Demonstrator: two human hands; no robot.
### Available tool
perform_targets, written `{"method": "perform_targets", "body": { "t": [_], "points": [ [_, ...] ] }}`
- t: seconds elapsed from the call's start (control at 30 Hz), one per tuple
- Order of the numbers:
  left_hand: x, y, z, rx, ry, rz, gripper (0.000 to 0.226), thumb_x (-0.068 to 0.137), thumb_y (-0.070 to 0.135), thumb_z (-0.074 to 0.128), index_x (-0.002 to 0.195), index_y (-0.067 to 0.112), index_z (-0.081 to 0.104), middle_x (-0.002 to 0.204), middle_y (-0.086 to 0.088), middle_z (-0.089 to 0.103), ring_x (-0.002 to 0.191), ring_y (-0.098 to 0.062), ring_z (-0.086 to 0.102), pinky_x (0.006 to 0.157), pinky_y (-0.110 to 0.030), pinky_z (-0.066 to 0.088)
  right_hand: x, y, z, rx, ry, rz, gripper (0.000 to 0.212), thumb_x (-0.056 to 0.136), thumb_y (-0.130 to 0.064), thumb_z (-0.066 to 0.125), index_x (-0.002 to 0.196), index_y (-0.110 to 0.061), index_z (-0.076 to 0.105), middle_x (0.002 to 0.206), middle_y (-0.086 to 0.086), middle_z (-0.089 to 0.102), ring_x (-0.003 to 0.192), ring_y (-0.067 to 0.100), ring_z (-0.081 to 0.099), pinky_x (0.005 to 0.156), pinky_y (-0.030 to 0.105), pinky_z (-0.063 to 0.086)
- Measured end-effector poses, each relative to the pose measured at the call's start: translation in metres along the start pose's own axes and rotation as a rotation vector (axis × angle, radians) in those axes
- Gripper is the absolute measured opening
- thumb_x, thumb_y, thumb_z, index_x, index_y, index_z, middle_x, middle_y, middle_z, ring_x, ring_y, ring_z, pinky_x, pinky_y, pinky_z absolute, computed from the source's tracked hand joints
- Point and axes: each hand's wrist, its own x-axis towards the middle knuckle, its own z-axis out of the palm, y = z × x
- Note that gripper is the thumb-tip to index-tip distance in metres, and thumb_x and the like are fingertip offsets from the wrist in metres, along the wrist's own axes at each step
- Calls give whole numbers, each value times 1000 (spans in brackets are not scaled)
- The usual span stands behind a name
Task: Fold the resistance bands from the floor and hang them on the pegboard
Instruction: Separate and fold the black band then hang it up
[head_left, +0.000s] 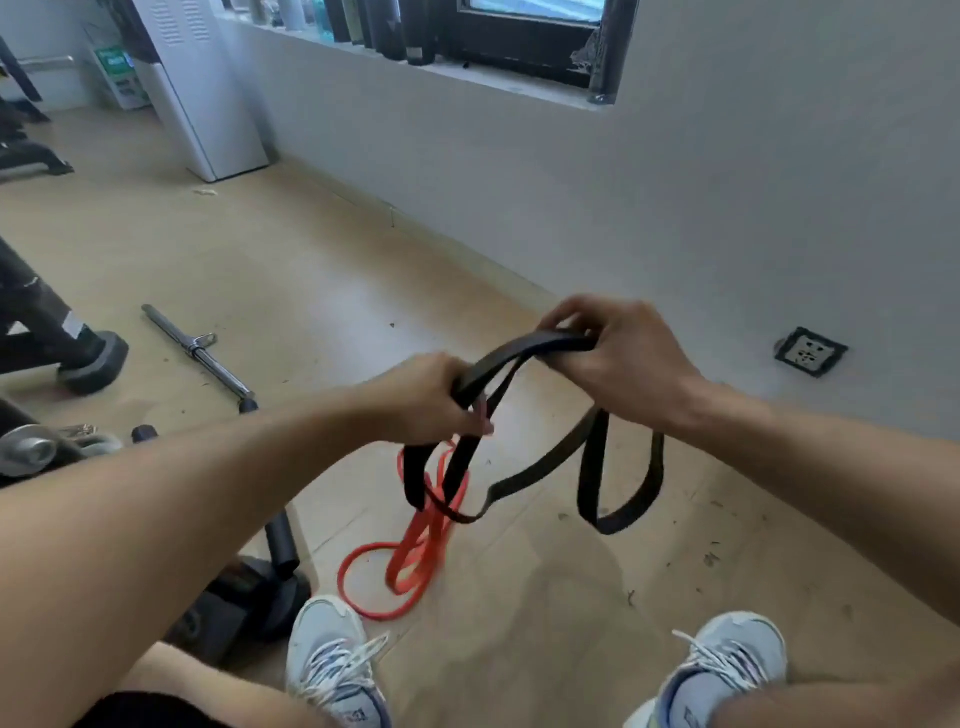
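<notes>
In the head view, your left hand (431, 397) sits at the centre of the frame, fingers curled tight around the black resistance band (524, 353). Your right hand (618, 358) is just right of centre and a little higher, its fingers wrapped over the same band, thumb side toward you. The stretch of band between your two fists arches from lower left to upper right, so its long axis runs hand to hand. Below your hands the rest hangs in several loose loops toward the floor (291, 270). The longest loop drops under your right wrist, lower right of centre, so your right hand is nearer to gather it.

The orange resistance band (410, 566) lies coiled on the floor in the lower middle of the frame, behind the hanging black loops and just ahead of your left shoe (332, 660). No pegboard shows in this view.
</notes>
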Motion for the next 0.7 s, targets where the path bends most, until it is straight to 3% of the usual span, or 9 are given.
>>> {"method": "perform_targets", "body": {
  "t": [0.07, 0.13, 0.27, 0.4, 0.53, 0.63, 0.7],
  "points": [
    [3, 2, -7, -207, 179, 19, 15, 89, 33, 75, 85, 20, 67, 72, 8, 66, 63, -5, 62, 56, -15, 43, 2, -11, -7, 236, 105, 41, 15, 86, -25, 82, 97, -22, 73, 77, -1, 73, 58, 17, 65, 55, 29, 52],
    [4, -3, -5, -282, 164, -28, 13, 93, 32, 71, 94, 19, 69, 83, 4, 71, 76, -10, 68, 61, -15, 46, 1, -13, -11, 387, 35, 130, 18, 86, -18, 83, 100, -15, 72, 77, 6, 71, 52, 17, 60, 49, 25, 49],
    [-3, -13, 10, -275, 3, -122, 27, 96, 36, 67, 90, 10, 69, 80, -5, 71, 70, -13, 68, 59, -18, 53, -7, -1, -7, 154, -104, 160, 22, 81, -22, 87, 98, -20, 74, 74, -3, 70, 54, 4, 59, 56, 20, 46],
    [-8, -3, 6, -429, 158, -126, 36, 87, 48, 74, 78, 14, 67, 74, -4, 62, 69, -14, 62, 68, -26, 49, -9, 7, -15, 80, -147, 230, 33, 70, -42, 91, 96, -28, 74, 80, -9, 74, 70, -1, 65, 70, 23, 46],
    [-12, 1, 2, -476, 245, -93, 36, 79, 35, 85, 73, 18, 54, 66, 4, 50, 58, -9, 51, 56, -17, 42, -11, 12, -20, 77, -208, 273, 34, 69, -57, 86, 84, -26, 78, 57, -16, 60, 51, -1, 50, 59, 25, 35],
    [-13, -4, 4, -489, 163, -82, 27, 80, 25, 85, 85, 18, 60, 77, 3, 57, 64, -9, 54, 54, -17, 44, -13, 13, -23, 204, -100, 238, 32, 76, -53, 84, 84, -23, 79, 54, -9, 52, 45, 4, 41, 50, 22, 33],
    [-14, -7, 7, -450, 128, -81, 25, 81, 25, 85, 90, 18, 63, 83, 1, 59, 66, -9, 55, 53, -16, 43, -14, 12, -26, 285, -30, 231, 28, 78, -45, 85, 87, -20, 79, 55, -9, 56, 46, 7, 45, 47, 20, 38]
  ]
}}
